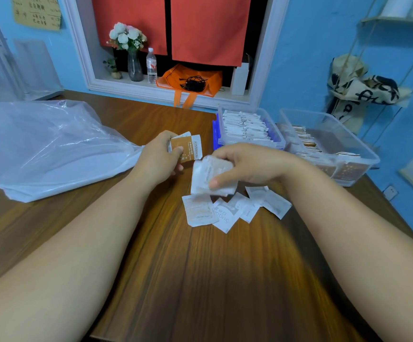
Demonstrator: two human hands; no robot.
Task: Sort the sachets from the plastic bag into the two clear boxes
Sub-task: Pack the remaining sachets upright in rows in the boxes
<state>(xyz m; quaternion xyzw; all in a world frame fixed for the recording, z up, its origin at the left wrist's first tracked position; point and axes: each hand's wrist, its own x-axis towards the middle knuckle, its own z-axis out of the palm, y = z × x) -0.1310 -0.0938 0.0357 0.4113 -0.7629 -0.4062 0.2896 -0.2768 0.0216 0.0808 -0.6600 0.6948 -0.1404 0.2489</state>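
Orange-and-white paper sachets (187,149) sit pinched in your left hand (159,156); your right hand (246,165) grips soft white sachets (211,177) at frame centre. They look light and slippery, so pinch their flat faces.

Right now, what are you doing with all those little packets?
A person is sorting sachets at a wooden table. The left hand holds orange sachets, and the right hand holds white sachets. A few loose sachets lie on the table below. Two clear boxes at the right already hold sorted ones, and the plastic bag lies at the left.
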